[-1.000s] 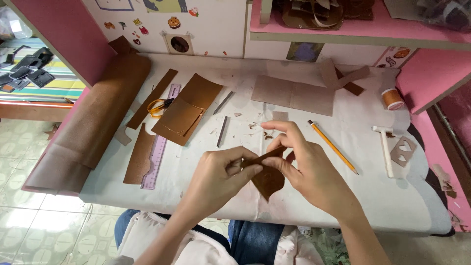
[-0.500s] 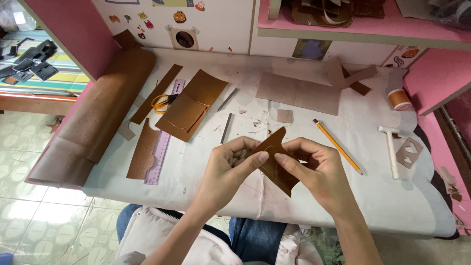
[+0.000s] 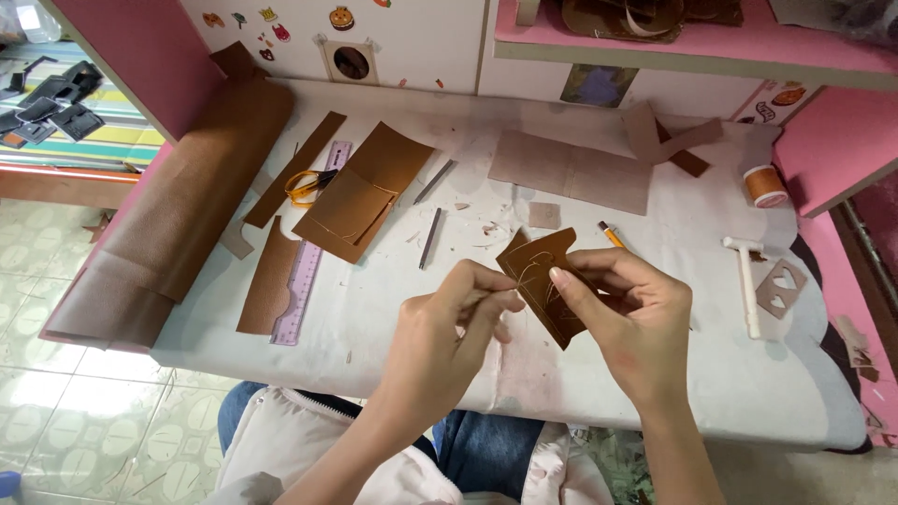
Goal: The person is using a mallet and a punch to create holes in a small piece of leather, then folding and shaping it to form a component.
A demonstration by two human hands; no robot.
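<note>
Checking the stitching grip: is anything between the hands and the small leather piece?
Nothing visible. The right hand holds the leather piece directly, thumb on its face, above the table. The left hand pinches at its left edge, where thin thread loops. The pencil lies behind, apart.

Bare table [image 3: 393, 318] lies near the hands. Far left, leather sheets [image 3: 360, 192] and a ruler [image 3: 304, 281] crowd it. A hammer [image 3: 746, 281] blocks the right.
</note>
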